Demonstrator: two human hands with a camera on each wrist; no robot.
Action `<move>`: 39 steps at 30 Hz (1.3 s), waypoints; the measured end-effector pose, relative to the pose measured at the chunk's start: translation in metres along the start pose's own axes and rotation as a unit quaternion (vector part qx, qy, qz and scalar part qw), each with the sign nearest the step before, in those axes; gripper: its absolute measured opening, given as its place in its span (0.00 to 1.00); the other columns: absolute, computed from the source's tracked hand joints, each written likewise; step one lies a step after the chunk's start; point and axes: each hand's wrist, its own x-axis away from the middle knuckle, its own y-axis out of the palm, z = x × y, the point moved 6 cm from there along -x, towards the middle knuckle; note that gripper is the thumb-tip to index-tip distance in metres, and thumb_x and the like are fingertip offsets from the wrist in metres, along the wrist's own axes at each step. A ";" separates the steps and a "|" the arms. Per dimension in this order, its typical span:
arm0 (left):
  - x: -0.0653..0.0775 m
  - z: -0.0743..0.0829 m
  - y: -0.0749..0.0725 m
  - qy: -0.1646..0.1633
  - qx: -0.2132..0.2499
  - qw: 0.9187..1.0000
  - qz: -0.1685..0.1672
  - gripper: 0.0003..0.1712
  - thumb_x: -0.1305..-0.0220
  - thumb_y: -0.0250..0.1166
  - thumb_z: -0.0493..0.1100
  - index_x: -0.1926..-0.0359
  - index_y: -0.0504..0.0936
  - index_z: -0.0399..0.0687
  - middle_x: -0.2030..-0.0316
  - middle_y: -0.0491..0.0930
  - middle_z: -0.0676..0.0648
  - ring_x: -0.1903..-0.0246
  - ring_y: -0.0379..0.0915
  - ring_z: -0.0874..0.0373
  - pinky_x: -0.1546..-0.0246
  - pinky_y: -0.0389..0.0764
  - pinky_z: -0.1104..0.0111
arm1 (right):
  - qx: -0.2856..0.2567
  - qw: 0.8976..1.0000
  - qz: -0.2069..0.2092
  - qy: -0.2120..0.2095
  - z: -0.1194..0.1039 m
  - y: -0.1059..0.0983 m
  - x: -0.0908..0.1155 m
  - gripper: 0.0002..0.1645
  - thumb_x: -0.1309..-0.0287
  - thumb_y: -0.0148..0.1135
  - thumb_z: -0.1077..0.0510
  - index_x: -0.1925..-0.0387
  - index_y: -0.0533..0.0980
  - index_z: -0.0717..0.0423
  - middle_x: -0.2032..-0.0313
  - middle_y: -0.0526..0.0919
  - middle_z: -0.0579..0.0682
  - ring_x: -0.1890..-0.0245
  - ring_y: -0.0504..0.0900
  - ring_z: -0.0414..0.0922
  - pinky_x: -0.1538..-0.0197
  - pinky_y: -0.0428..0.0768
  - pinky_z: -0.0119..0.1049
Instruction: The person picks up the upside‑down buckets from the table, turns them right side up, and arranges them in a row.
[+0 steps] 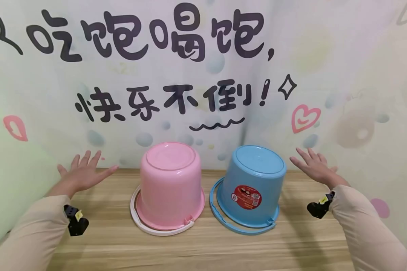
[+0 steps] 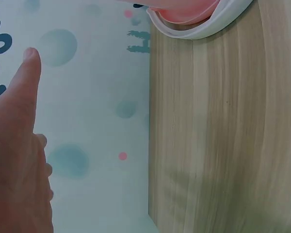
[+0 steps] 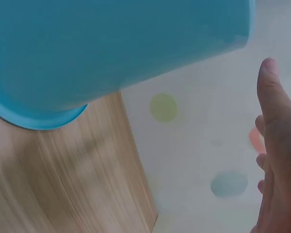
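Two buckets stand upside down, side by side on the wooden table [image 1: 122, 248]. The pink bucket [image 1: 171, 188] is on the left, its white handle [image 1: 146, 229] lying round its rim. On the right, the blue bucket [image 1: 254, 180] has a round red label [image 1: 247, 197] and a blue handle [image 1: 224, 222] resting on the tabletop. My left hand [image 1: 84, 175] is raised left of the pink bucket, fingers spread, holding nothing. To the right of the blue bucket my right hand [image 1: 315, 165] is held up, fingers extended and apart from it.
Behind the table hangs a pale printed curtain [image 1: 176, 75] with dark lettering, dots and a pink heart [image 1: 305, 118]. Small black devices are strapped at the left wrist [image 1: 76, 222] and the right wrist [image 1: 320, 207]. The table's back edge meets the curtain.
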 end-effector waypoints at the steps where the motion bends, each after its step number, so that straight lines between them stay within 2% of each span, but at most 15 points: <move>1: -0.001 0.000 0.000 0.004 0.001 1.000 0.003 0.57 0.42 0.39 0.75 0.31 0.33 0.35 0.36 0.30 0.22 0.41 0.24 0.21 0.57 0.23 0.26 | -0.007 1.000 0.010 -0.012 -0.002 -0.001 -0.001 0.47 0.37 0.35 0.32 0.30 0.39 0.57 0.34 0.35 0.72 0.38 0.32 0.73 0.52 0.31 0.77; 4: -0.004 0.005 -0.003 0.033 0.011 0.999 0.028 0.53 0.38 0.41 0.70 0.32 0.41 0.31 0.37 0.37 0.22 0.41 0.35 0.21 0.55 0.37 0.26 | -0.029 0.997 0.047 -0.049 -0.011 -0.007 0.000 0.44 0.35 0.39 0.37 0.31 0.43 0.61 0.37 0.49 0.74 0.39 0.48 0.72 0.46 0.48 0.72; 7: -0.005 0.015 -0.008 0.080 0.033 0.994 0.062 0.45 0.35 0.47 0.62 0.36 0.53 0.25 0.40 0.52 0.21 0.44 0.50 0.25 0.52 0.54 0.32 | -0.049 0.992 0.088 -0.080 -0.023 -0.015 0.003 0.41 0.34 0.43 0.41 0.32 0.49 0.63 0.43 0.63 0.73 0.44 0.62 0.68 0.49 0.64 0.66; 10: -0.001 0.026 -0.016 0.120 0.061 0.987 0.090 0.35 0.35 0.53 0.54 0.43 0.64 0.25 0.49 0.66 0.23 0.50 0.64 0.31 0.54 0.67 0.41 | -0.050 0.986 0.118 -0.102 -0.038 -0.022 0.008 0.38 0.35 0.47 0.43 0.34 0.54 0.62 0.49 0.71 0.70 0.50 0.70 0.65 0.54 0.70 0.63; 13: 0.007 0.038 -0.026 0.140 0.079 0.980 0.115 0.27 0.37 0.58 0.50 0.49 0.71 0.28 0.55 0.74 0.28 0.56 0.72 0.35 0.56 0.71 0.46 | -0.047 0.982 0.134 -0.122 -0.058 -0.028 0.014 0.36 0.37 0.50 0.44 0.35 0.58 0.60 0.52 0.75 0.67 0.51 0.72 0.63 0.55 0.72 0.62; 19: 0.027 0.063 -0.046 0.175 0.080 0.967 0.168 0.20 0.38 0.60 0.46 0.53 0.76 0.34 0.59 0.78 0.35 0.59 0.74 0.41 0.58 0.72 0.48 | -0.039 0.978 0.121 -0.164 -0.099 -0.032 0.026 0.33 0.38 0.53 0.45 0.36 0.62 0.57 0.52 0.77 0.63 0.51 0.73 0.61 0.54 0.70 0.63; 26: 0.046 0.099 -0.055 0.219 0.084 0.959 0.159 0.16 0.38 0.60 0.44 0.54 0.78 0.36 0.58 0.79 0.39 0.59 0.74 0.45 0.57 0.73 0.50 | -0.032 0.976 0.104 -0.186 -0.132 -0.032 0.037 0.32 0.39 0.54 0.45 0.37 0.64 0.55 0.50 0.76 0.61 0.50 0.73 0.59 0.55 0.73 0.61; 32: 0.059 0.121 -0.053 0.251 0.088 0.953 0.145 0.13 0.41 0.62 0.40 0.56 0.79 0.38 0.59 0.79 0.43 0.60 0.75 0.48 0.60 0.76 0.54 | -0.028 0.975 0.087 -0.204 -0.156 -0.022 0.036 0.31 0.40 0.57 0.48 0.38 0.66 0.55 0.48 0.75 0.58 0.50 0.73 0.57 0.54 0.74 0.59; 36: 0.067 0.126 -0.046 0.272 0.088 0.947 0.143 0.12 0.43 0.64 0.38 0.57 0.80 0.39 0.61 0.80 0.45 0.62 0.76 0.49 0.61 0.77 0.55 | -0.031 0.970 0.070 -0.229 -0.175 -0.013 0.033 0.29 0.41 0.59 0.52 0.40 0.67 0.56 0.47 0.75 0.58 0.50 0.74 0.55 0.52 0.73 0.58; 39: 0.072 0.127 -0.039 0.279 0.091 0.946 0.136 0.12 0.43 0.64 0.39 0.57 0.80 0.39 0.61 0.80 0.46 0.62 0.76 0.50 0.59 0.76 0.54 | -0.033 0.965 0.066 -0.252 -0.188 -0.006 0.030 0.27 0.42 0.60 0.54 0.41 0.69 0.57 0.47 0.75 0.57 0.51 0.75 0.53 0.51 0.73 0.55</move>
